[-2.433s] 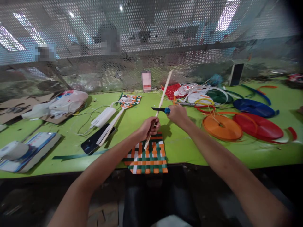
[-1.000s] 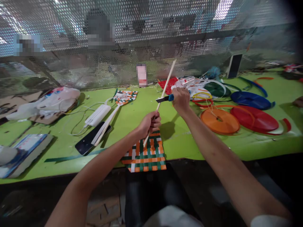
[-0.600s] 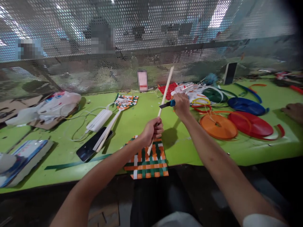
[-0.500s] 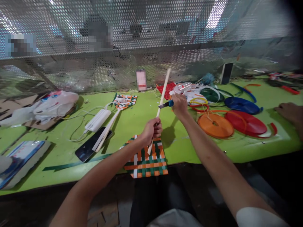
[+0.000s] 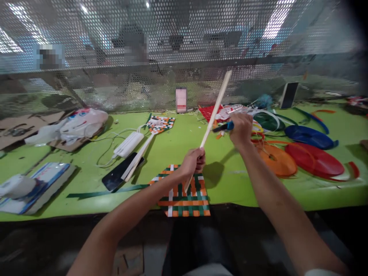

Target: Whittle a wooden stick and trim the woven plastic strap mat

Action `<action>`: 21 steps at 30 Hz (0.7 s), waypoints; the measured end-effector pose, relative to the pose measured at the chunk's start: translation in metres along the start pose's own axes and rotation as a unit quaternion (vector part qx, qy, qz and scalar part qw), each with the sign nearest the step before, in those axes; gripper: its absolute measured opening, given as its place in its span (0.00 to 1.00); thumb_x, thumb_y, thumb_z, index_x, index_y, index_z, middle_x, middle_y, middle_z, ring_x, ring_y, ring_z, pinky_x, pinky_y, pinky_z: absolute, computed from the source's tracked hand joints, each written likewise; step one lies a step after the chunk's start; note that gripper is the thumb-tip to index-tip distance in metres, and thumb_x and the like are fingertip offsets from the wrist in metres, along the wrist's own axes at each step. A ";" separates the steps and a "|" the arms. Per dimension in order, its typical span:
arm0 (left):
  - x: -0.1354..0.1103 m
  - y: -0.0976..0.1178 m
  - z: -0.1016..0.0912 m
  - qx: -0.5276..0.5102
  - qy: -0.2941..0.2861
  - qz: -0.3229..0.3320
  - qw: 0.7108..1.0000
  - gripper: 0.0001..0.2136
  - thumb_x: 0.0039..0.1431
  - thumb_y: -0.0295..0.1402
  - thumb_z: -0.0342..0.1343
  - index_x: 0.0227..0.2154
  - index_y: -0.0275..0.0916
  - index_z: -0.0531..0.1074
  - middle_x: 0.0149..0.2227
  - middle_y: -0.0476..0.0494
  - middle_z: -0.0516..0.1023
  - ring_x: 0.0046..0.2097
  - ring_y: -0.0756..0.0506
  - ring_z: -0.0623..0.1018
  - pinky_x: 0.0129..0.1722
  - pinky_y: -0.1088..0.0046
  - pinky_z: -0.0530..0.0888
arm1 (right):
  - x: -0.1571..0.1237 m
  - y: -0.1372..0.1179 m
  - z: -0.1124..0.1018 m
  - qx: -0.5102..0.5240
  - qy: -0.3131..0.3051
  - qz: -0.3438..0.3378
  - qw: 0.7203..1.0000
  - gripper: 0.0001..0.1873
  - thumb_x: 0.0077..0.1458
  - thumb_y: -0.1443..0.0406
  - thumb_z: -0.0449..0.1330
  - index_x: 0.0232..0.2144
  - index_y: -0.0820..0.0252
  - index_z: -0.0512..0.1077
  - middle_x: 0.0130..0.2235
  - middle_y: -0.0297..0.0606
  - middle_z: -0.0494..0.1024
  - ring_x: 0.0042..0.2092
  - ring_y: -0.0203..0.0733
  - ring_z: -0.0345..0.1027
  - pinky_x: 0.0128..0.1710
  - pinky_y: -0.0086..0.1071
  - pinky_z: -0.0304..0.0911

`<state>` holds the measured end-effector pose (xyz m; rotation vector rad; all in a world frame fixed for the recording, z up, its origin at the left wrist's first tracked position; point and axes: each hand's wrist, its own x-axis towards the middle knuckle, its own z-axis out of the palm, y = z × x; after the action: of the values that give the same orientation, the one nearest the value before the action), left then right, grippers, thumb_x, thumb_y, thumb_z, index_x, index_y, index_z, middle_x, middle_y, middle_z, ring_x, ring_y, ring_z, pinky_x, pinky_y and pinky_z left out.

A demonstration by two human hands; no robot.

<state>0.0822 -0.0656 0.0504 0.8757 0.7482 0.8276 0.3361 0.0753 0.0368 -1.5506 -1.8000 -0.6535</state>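
A black rectangular phone (image 5: 116,175) lies left of the orange, green and white woven plastic panel (image 5: 188,203). Over this panel, the left hand (image 5: 195,161) grips a pale, slender wooden stick (image 5: 216,109), slanted. Beyond and right of the panel, a blue-handled, dark-bladed knife (image 5: 223,127), its tip near the stick, is clasped in the right hand (image 5: 242,128). Farther right of the panel lies a flat orange plastic coil (image 5: 278,160).

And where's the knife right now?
In the head view, the knife is right of centre, in the right hand, its blade pointing left toward the stick.
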 end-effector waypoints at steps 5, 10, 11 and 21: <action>-0.006 0.005 -0.010 -0.046 -0.073 -0.037 0.996 0.18 0.65 0.43 0.55 0.27 0.42 0.54 0.23 0.58 0.49 0.19 0.56 0.46 0.14 0.83 0.47 | -0.009 0.015 0.007 0.025 -0.042 0.108 0.993 0.07 0.57 0.66 0.55 0.31 0.59 0.73 0.32 0.47 0.77 0.35 0.50 0.67 0.35 0.38 0.52; 0.009 0.007 -0.027 -0.113 -0.024 -0.056 0.992 0.17 0.65 0.40 0.55 0.27 0.42 0.54 0.22 0.59 0.48 0.18 0.55 0.45 0.12 0.82 0.46 | -0.022 -0.042 0.007 0.044 -0.147 0.071 0.986 0.10 0.58 0.61 0.58 0.34 0.59 0.77 0.32 0.45 0.79 0.33 0.49 0.67 0.33 0.36 0.50; 0.011 0.006 -0.029 -0.119 -0.022 -0.058 0.991 0.16 0.65 0.40 0.54 0.27 0.42 0.54 0.22 0.59 0.47 0.18 0.55 0.45 0.12 0.82 0.46 | -0.025 -0.053 0.006 0.044 -0.171 0.053 0.983 0.10 0.57 0.61 0.58 0.34 0.59 0.77 0.32 0.45 0.79 0.33 0.49 0.68 0.32 0.36 0.50; 0.011 0.004 -0.022 -0.131 -0.055 -0.074 0.987 0.15 0.65 0.38 0.54 0.27 0.42 0.54 0.22 0.59 0.46 0.17 0.56 0.47 0.12 0.83 0.46 | -0.038 -0.078 -0.007 0.034 -0.196 0.011 0.980 0.10 0.57 0.61 0.58 0.35 0.59 0.78 0.33 0.47 0.80 0.35 0.52 0.70 0.33 0.37 0.53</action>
<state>0.0677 -0.0472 0.0414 0.6177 0.5849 0.7191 0.2637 0.0324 0.0167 -1.7401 -2.0609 -0.2829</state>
